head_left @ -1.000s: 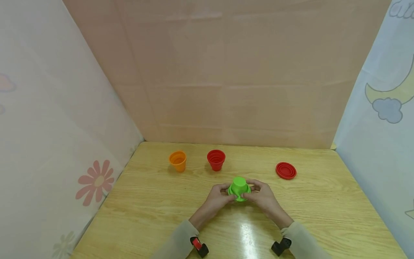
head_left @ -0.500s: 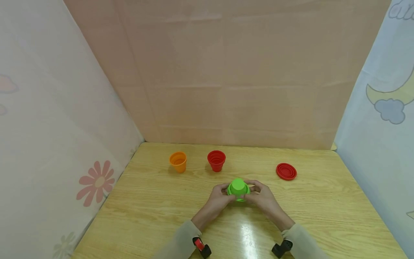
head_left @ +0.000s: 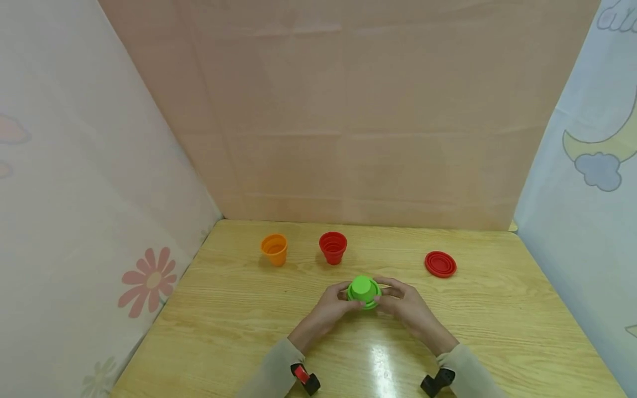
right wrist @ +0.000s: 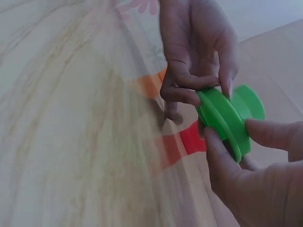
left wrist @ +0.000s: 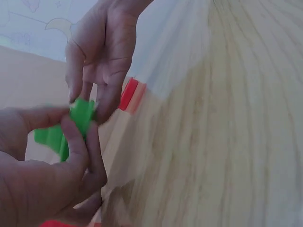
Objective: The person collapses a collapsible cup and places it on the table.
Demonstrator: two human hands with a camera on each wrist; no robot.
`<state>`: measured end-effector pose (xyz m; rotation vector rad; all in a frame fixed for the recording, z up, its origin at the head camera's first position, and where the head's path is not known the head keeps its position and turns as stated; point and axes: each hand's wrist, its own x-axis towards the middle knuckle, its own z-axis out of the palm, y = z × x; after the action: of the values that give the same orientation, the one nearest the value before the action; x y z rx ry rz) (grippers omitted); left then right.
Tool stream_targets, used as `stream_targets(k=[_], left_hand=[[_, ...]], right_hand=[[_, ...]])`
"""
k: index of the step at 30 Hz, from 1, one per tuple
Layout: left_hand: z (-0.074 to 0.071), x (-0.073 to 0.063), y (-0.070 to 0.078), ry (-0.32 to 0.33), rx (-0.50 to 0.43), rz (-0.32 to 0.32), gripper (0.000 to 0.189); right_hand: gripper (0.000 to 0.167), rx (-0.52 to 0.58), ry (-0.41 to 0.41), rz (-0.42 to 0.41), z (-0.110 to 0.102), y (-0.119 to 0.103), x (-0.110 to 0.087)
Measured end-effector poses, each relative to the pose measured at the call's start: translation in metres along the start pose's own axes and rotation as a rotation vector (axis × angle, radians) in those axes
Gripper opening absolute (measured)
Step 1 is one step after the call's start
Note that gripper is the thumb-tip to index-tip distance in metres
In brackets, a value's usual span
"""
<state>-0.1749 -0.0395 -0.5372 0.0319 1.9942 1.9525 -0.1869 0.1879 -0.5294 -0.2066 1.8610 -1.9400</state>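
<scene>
A green collapsible cup (head_left: 363, 290) is held base up between both hands, partly folded, with its narrow base standing out from wider rings. My left hand (head_left: 328, 310) pinches the left side of its rim between thumb and fingers. From the other side my right hand (head_left: 410, 312) grips the rim, thumb toward me in the head view. In the right wrist view the green cup (right wrist: 227, 120) is seen edge-on, its wide ring tilted and apart from the table. Fingers cover much of the green cup (left wrist: 80, 118) in the left wrist view.
Behind the hands an orange collapsible cup (head_left: 275, 250) and a red collapsible cup (head_left: 333, 247) stand upright, extended. A flattened red collapsible cup (head_left: 440, 264) lies to the right. The wooden table (head_left: 224, 309) is bounded by a back panel (head_left: 348, 166) and side walls.
Both hands have shifted the green cup slightly left. Its base sits lower within the rings, and the front of the rim, bent under the thumbs earlier, looks rounder now.
</scene>
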Motion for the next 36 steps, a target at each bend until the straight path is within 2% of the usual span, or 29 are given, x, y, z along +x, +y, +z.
stream_targets(k=[4, 8, 13, 17, 20, 29, 32, 36], left_hand=[[-0.007, 0.000, -0.002, -0.065, -0.117, -0.038, 0.058], [-0.014, 0.000, -0.002, -0.122, -0.262, -0.066, 0.054], [-0.017, 0.001, -0.001, -0.138, -0.335, -0.075, 0.050], [-0.016, 0.001, 0.002, -0.113, -0.351, -0.077, 0.043], [-0.017, 0.000, 0.003, -0.105, -0.346, -0.077, 0.041], [-0.018, -0.003, 0.002, -0.135, -0.355, -0.062, 0.045], [-0.019, -0.002, 0.001, -0.133, -0.353, -0.057, 0.046], [-0.019, -0.001, -0.001, -0.123, -0.357, -0.070, 0.044]], right_hand=[[0.060, 0.146, -0.070, 0.005, -0.006, 0.003, 0.002], [0.056, 0.233, -0.116, 0.001, -0.009, 0.004, 0.003], [0.047, 0.332, -0.107, 0.013, -0.008, 0.001, 0.003], [0.038, 0.403, -0.100, 0.027, -0.007, -0.003, 0.002], [0.037, 0.433, -0.107, 0.028, -0.006, -0.004, 0.001], [0.064, 0.454, -0.141, 0.039, -0.005, -0.005, 0.000], [0.065, 0.464, -0.148, 0.038, -0.005, -0.005, 0.001], [0.059, 0.468, -0.156, 0.031, -0.004, -0.002, 0.001]])
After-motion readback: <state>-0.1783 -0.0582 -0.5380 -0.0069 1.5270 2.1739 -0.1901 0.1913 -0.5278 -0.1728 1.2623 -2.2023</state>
